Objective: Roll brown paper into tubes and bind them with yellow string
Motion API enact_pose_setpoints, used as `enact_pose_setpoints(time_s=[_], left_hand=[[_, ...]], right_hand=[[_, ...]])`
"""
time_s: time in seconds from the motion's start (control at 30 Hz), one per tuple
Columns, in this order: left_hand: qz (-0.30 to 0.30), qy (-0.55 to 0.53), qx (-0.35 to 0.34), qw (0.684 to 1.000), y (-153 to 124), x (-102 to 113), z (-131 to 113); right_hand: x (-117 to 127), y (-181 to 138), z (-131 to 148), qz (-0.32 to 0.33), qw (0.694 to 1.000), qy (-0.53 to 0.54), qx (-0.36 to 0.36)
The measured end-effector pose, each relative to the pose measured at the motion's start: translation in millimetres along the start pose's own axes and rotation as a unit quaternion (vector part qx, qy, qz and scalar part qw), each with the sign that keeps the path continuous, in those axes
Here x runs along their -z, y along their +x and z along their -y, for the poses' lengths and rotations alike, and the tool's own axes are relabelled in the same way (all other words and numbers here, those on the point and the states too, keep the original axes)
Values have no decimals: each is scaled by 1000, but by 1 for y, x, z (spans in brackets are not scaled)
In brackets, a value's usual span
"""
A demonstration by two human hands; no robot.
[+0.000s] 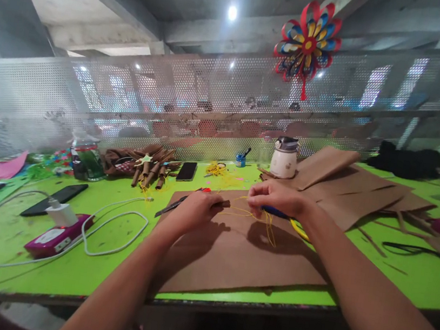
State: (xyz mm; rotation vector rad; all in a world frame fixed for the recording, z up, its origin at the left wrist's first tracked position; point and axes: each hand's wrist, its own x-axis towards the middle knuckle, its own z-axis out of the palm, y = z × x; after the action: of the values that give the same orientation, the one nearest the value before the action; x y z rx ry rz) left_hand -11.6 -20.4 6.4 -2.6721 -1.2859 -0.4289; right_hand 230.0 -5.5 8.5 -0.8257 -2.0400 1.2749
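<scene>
My left hand is closed around a small rolled piece of brown paper, whose end sticks out past the fingers. A thin yellow string runs from that roll across to my right hand, which pinches it. Loose loops of the string hang below the right fingers. Both hands are just above a large sheet of brown paper. Partly hidden behind my right wrist lies a tool with blue and yellow parts; its kind is unclear. A dark flat strip rests beside my left hand.
Brown paper sheets and a white jug stand back right. Several paper rolls, a phone and tangled yellow string lie farther back. A magenta power strip with a white cable is at left.
</scene>
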Motion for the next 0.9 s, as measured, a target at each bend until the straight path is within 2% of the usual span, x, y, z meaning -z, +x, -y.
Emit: enact_pose_setpoints(time_s=[0.07,0.17,0.2,0.27,0.33,0.4,0.47,0.57,0.63,0.77,0.9], left_hand=[[8,-6,6,1000,1,1,-1],[18,-21,-8,1000,1,1,-2],[20,-27,-17,999,1,1,-2],[20,-33,-29,999,2,0,-2],[16,-36,-29,999,2,-1,-2],[15,-36,-21,999,2,-1,-3],[16,-36,-15,999,2,-2,-3],[15,-34,-10,999,2,-6,0],[14,-31,-10,999,3,-9,2],[29,-32,-14,999,3,-10,4],[41,-51,-21,998,3,-10,5]], right_hand=[[7,-3,0,-8,1000,-7,-7],[20,0,-8,-111,992,-60,-16],[24,2,-12,-166,981,-94,-18],[27,9,-18,-287,940,-185,-8],[20,16,-20,-350,898,-266,26],[5,20,-18,-318,899,-294,71],[-14,21,-14,-233,928,-275,97],[-37,23,-16,-114,963,-227,86],[-44,25,-23,-74,974,-203,72],[-40,27,-30,-89,965,-245,20],[-32,24,-23,-120,957,-264,13]])
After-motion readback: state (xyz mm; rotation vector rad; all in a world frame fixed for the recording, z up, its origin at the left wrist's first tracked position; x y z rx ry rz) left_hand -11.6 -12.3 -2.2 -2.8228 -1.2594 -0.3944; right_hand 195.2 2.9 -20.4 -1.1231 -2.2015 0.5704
